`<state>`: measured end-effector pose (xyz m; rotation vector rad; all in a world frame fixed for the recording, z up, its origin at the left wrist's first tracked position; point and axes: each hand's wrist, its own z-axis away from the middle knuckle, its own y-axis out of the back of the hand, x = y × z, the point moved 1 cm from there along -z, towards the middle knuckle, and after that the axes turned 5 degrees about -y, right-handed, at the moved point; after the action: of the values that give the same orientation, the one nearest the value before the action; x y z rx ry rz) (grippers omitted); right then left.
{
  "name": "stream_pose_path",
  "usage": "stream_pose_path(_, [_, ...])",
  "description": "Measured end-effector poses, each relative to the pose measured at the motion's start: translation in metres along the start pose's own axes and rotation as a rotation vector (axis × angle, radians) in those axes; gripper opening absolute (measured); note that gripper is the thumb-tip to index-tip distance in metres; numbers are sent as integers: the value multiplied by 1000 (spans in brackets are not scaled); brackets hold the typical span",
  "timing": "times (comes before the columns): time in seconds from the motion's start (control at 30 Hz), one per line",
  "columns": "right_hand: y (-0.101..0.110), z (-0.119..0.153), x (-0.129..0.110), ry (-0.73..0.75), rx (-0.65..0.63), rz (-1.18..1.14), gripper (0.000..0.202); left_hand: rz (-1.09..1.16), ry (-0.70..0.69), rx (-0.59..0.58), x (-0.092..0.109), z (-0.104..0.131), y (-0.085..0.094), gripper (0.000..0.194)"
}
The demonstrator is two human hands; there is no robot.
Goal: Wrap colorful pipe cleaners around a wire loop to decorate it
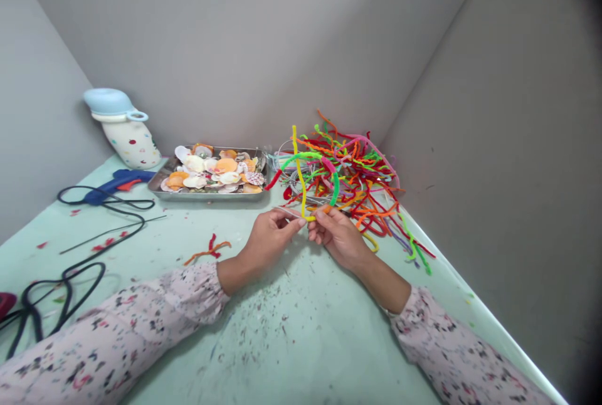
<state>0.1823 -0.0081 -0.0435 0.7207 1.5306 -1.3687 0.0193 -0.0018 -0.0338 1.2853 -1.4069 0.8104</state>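
Above the table, my left hand point(271, 239) is closed, thumb and forefinger pinching at the bend of a yellow pipe cleaner point(301, 182). From there the yellow stem rises upward, and its short bent part reaches my right hand point(339, 236). The fingers of that hand are closed around the bend and the lower end of a curved pipe cleaner point(335, 189) banded in red, green, pink and orange. This curve arches up and over to the left, crossing the yellow stem. How the two pieces join is hidden by my fingertips.
A heap of coloured pipe cleaners point(362, 170) lies behind my right hand. A metal tray point(207, 196) of seashells stands behind my left. At the left are a white bottle point(134, 142) with a blue lid, a blue object point(113, 187), a black cord point(78, 261) and scraps point(211, 249).
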Motion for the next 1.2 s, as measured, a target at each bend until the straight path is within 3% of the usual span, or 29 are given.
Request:
stream_pose_path(0.37, [0,-1,3,-17,-8,35,23,69,91,39,5,0,0,25])
stream_pose_path(1.2, [-2,-2,2,-94,-53,-53,21,206,130,48,11,-1,0,22])
